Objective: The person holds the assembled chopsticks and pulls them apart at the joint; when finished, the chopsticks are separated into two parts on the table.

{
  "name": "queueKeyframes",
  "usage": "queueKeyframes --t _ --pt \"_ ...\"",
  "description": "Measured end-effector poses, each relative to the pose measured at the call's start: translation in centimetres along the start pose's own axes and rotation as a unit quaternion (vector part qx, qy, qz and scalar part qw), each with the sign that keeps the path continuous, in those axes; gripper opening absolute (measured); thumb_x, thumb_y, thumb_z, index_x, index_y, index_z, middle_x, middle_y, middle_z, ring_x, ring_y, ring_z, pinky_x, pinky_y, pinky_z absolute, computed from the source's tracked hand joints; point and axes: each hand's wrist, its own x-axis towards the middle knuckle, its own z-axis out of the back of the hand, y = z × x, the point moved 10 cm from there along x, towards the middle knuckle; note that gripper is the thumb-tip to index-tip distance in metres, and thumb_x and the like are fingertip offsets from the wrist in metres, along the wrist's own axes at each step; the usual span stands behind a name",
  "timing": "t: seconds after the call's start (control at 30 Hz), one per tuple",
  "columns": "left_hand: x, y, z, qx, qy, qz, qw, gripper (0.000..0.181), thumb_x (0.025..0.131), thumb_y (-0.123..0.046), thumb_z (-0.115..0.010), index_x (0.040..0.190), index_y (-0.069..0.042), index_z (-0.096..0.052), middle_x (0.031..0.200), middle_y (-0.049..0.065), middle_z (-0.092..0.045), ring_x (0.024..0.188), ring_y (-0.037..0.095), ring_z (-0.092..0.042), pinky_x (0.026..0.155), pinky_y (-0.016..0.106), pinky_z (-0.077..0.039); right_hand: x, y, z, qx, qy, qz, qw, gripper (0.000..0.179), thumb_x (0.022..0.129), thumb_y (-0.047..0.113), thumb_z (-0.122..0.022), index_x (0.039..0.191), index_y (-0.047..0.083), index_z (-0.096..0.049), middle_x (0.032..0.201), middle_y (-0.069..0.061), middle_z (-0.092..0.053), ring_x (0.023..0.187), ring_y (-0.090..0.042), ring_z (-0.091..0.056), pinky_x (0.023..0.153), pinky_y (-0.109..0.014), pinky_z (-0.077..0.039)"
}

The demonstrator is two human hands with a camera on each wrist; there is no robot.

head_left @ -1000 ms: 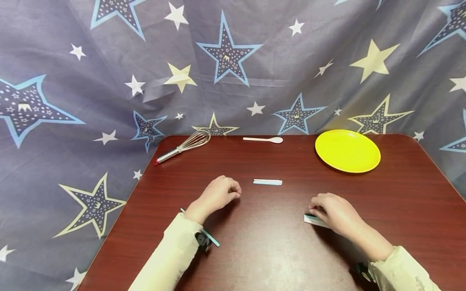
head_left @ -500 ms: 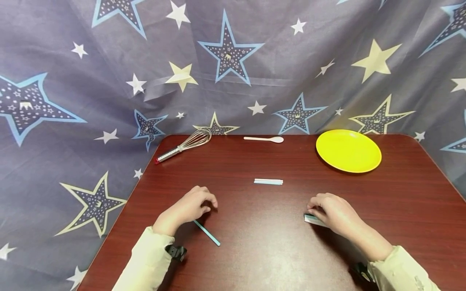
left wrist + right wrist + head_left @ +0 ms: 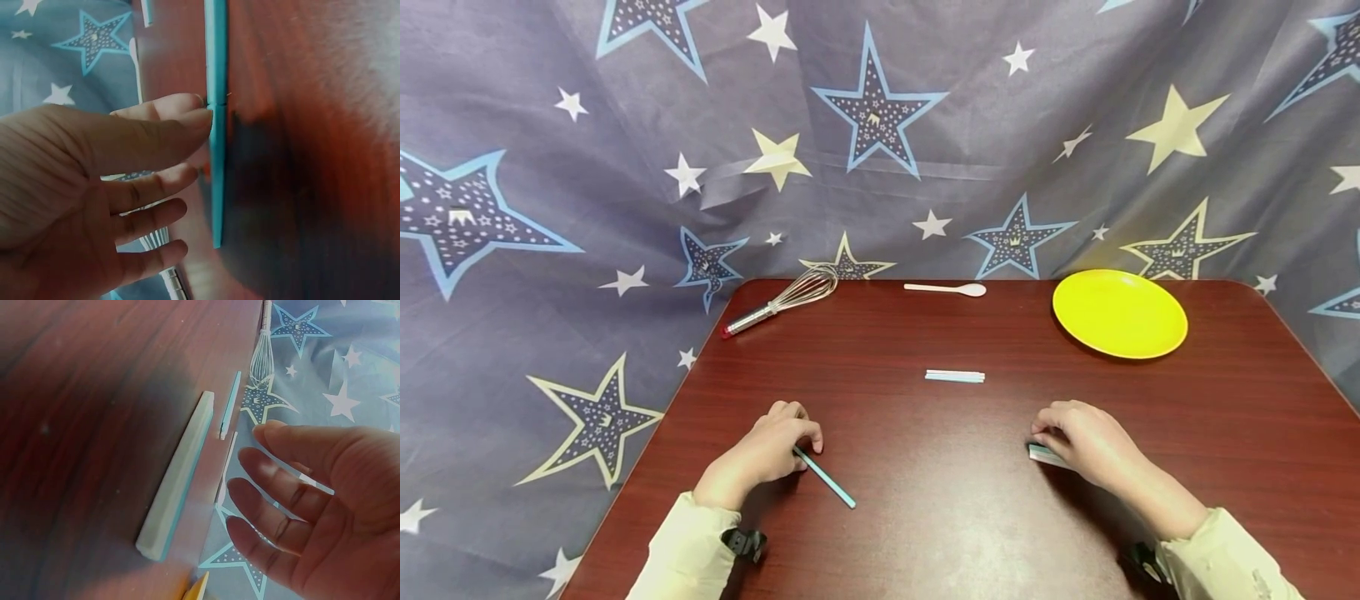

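A slim teal chopstick [image 3: 825,477] with a tapered end lies slantwise on the left part of the table. My left hand [image 3: 772,447] is at its far end; in the left wrist view, the thumb and index fingertips come up to the chopstick [image 3: 217,150] near a dark line across it, without visibly closing round it. My right hand [image 3: 1086,439] hovers over a white-and-teal stick or bundle [image 3: 1047,455], partly hidden by the hand in the head view. In the right wrist view, its loosely bent fingers stay apart from that stick [image 3: 175,481].
Several thin white and pale blue sticks [image 3: 955,377] lie together mid-table. Along the back edge are a whisk [image 3: 805,287], a white spoon [image 3: 972,290] and a yellow plate [image 3: 1120,314]. A star-patterned cloth [image 3: 880,200] hangs behind the table [image 3: 925,500].
My left hand has moved left and nearer to me, from mid-table to the teal chopstick, uncovering more of it. My right hand has stayed almost still.
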Motion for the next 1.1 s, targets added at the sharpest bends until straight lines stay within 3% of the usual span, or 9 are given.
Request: queueKeyframes --t 0.27,0.53,0.8,1.0,1.1 --pt "0.2 -0.6 -0.3 0.044 -0.023 -0.002 0.9987 0.038 0.06 0.0 -0.084 0.063 -0.027 -0.058 0.087 -0.002 -0.042 0.09 0.024 -0.041 0.067 0.04 -0.038 -0.1 -0.3 0.1 -0.001 -0.001 -0.003 1.0 0.02 0.076 0.006 -0.081 0.077 0.022 -0.068 0.076 0.016 -0.06 0.071 -0.01 -0.06 0.063 -0.033 -0.05" --pt "0.4 -1.3 -0.3 0.047 -0.019 -0.017 0.9986 0.035 0.065 -0.004 -0.084 0.063 -0.026 -0.057 0.085 -0.003 -0.043 0.088 0.023 -0.044 0.065 0.038 -0.037 -0.1 -0.4 0.0 0.0 0.001 -0.003 1.0 0.02 0.076 0.006 -0.08 0.078 0.021 -0.068 0.076 0.014 -0.061 0.071 -0.011 -0.06 0.064 -0.034 -0.05" --pt "0.9 -3.3 0.6 -0.02 -0.033 -0.085 0.9956 0.031 0.073 -0.006 -0.081 0.074 -0.024 -0.056 0.077 -0.01 -0.051 0.074 0.009 -0.049 0.068 0.032 -0.04 -0.1 -0.2 0.0 0.007 0.004 -0.004 1.0 0.02 0.076 0.004 -0.08 0.079 0.02 -0.068 0.077 0.014 -0.061 0.071 -0.011 -0.06 0.065 -0.034 -0.051" --pt "2.3 -5.7 0.6 -0.069 -0.013 -0.088 0.9937 0.022 0.085 -0.009 -0.073 0.081 -0.02 -0.055 0.079 -0.013 -0.062 0.076 0.007 -0.058 0.069 0.03 -0.046 0.0 0.5 0.1 0.012 -0.015 0.01 0.9998 0.018 0.077 0.008 -0.08 0.079 0.02 -0.068 0.077 0.015 -0.06 0.07 -0.007 -0.058 0.064 -0.033 -0.05" --pt "3.2 -7.0 0.5 -0.085 -0.019 -0.091 0.992 0.018 0.087 -0.012 -0.072 0.083 -0.02 -0.056 0.082 -0.011 -0.067 0.082 0.008 -0.063 0.072 0.031 -0.049 0.2 1.2 0.2 0.02 -0.029 0.023 0.9991 0.015 0.079 0.009 -0.079 0.082 0.019 -0.068 0.079 0.014 -0.06 0.071 -0.008 -0.058 0.064 -0.033 -0.049"
